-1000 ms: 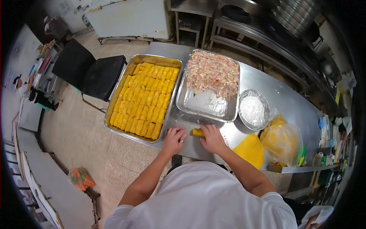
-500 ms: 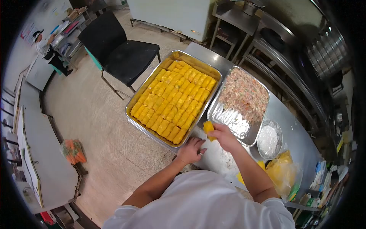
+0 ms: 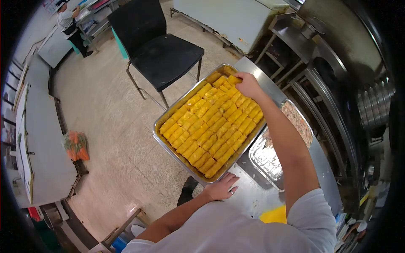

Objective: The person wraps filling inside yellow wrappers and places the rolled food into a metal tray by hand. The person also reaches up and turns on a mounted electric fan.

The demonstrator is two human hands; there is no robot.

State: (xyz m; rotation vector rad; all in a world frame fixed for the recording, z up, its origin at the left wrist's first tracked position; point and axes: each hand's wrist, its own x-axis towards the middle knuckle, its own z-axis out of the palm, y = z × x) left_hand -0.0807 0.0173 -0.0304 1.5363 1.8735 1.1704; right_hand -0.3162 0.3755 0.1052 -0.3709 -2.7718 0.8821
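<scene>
Rows of yellow rolls fill most of a deep metal tray. My right hand is over the tray's far end, its fingers closed on a yellow roll. At the tray's near corner, my left hand lies on the metal table with its fingers spread, holding nothing. Beyond my right forearm stands a second tray with a pinkish chopped filling, partly hidden by the arm. A yellow sheet lies near my right sleeve.
A black chair stands past the roll tray. On the floor at the left is a bag of carrots. Another person stands at a far counter. Metal shelving runs along the right, and a white chest unit is at the back.
My right hand has carried the roll from beside the filling tray to the roll tray's far end. My left hand stays near the tray's corner. The view has turned left.
</scene>
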